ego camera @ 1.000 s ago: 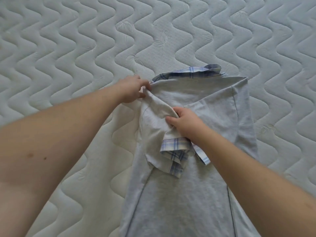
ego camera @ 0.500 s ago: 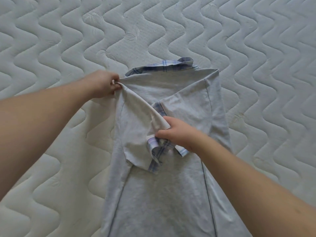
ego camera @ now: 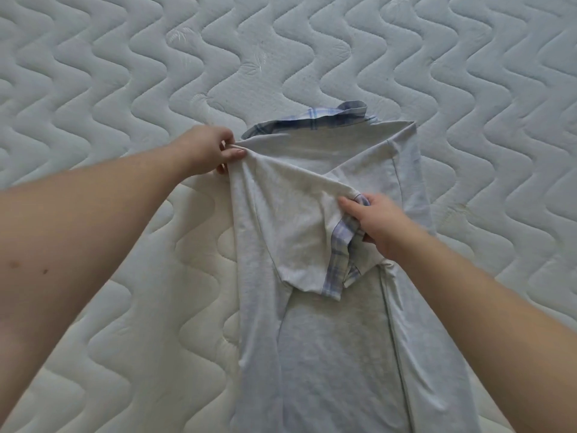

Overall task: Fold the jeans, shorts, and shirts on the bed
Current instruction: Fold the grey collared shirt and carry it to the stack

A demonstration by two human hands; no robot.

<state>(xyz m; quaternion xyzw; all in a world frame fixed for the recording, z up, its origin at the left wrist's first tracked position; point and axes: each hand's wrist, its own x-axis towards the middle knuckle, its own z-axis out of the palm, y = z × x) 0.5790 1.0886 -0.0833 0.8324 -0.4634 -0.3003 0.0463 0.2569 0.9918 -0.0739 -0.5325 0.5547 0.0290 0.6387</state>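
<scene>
A grey shirt [ego camera: 331,354] lies lengthwise on the bed [ego camera: 125,73], its checked collar [ego camera: 307,118] at the far end and its body running back toward the person. Both sides already look turned in over the middle, so I take this as the narrowing stage of the fold. The left hand [ego camera: 209,151] pinches the cloth at the shoulder corner, seemingly to anchor that point while the sleeve is set. The right hand [ego camera: 371,220] grips the sleeve [ego camera: 293,232] by its checked cuff [ego camera: 338,260] and holds it across the shirt's chest, likely to lay it flat and straight. The sleeve is slightly lifted and creased, not smoothed down. No basket, box or drawer shows here, only the quilted mattress top, and no jeans or shorts are in sight.
</scene>
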